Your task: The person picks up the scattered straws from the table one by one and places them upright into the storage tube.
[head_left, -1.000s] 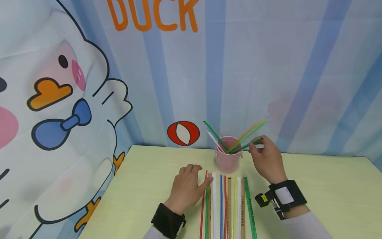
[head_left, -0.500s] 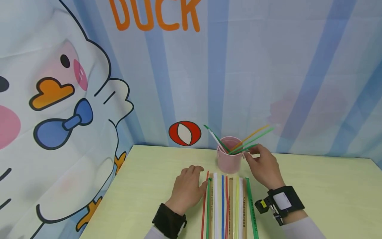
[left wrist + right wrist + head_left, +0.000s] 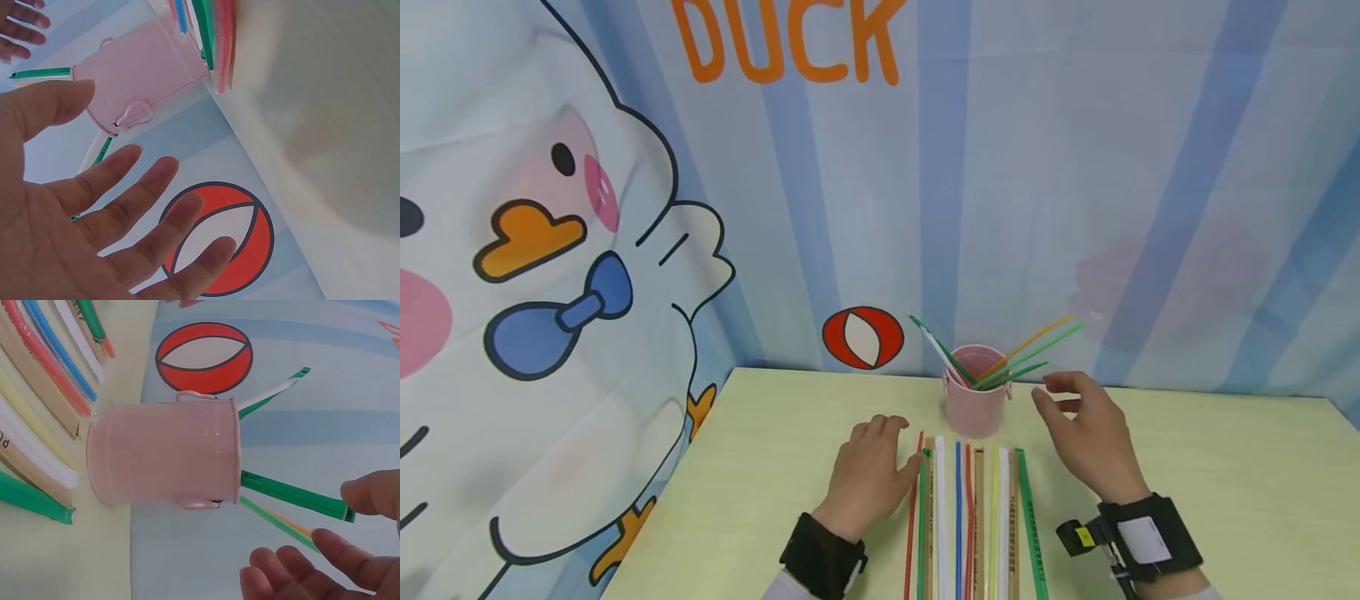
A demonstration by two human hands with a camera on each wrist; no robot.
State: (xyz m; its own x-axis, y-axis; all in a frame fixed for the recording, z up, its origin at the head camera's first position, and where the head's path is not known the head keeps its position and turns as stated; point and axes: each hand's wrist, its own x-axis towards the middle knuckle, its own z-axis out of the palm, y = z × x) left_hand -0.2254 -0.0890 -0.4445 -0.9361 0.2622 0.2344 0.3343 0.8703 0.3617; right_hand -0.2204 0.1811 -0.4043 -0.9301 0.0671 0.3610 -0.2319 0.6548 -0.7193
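Note:
A small pink bucket [image 3: 973, 412] stands upright at the back of the table with several straws leaning out of it. An orange straw [image 3: 1030, 342], a light green one and a green-wrapped straw [image 3: 294, 495] slant right; a white and a green one lean left. My right hand [image 3: 1092, 433] hovers just right of the bucket, fingers loosely bent with nothing between them. Before the bucket lies a row of straws, among them a blue straw [image 3: 958, 517] and a green-wrapped straw [image 3: 1032, 525] at the right end. My left hand [image 3: 868, 475] rests, fingers spread, beside the red straw [image 3: 912, 525] at the left end.
The pale yellow table [image 3: 1225, 467] reaches back to a striped blue cloth backdrop [image 3: 1037, 167]. A duck figure and a red-and-white ball [image 3: 862, 337] are printed on the cloth. Both wrists wear black straps, the right strap [image 3: 1146, 537] with a small camera.
My right hand has let go of the green-wrapped straw in the bucket and drawn back to the right. That straw now leans lower over the rim. The left hand has hardly moved.

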